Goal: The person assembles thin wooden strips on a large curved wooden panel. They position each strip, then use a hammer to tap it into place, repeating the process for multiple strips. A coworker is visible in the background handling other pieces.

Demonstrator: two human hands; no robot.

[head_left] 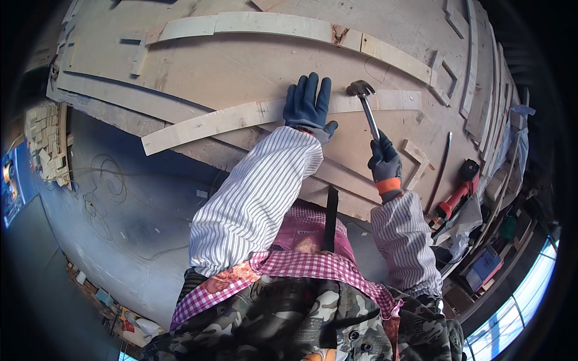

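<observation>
A long pale wooden strip (223, 122) lies slantwise across the near part of the plywood bench (265, 66). My left hand (308, 103), in a dark blue glove, rests flat on this strip with its fingers stretched out. In my right hand (385, 161), gloved in blue and grey with an orange cuff, is a claw hammer (367, 108), gripped by its handle. The hammer's head is over the strip, right of my left hand; whether it touches the wood I cannot tell.
A curved wooden strip (271, 23) runs across the far side of the bench. Small wooden frames (444, 78) and long slats (472, 60) lie at the right. A red cordless power tool (459, 195) sits at the right edge. Wood blocks (45, 141) are stacked at the left, near a cable (105, 174).
</observation>
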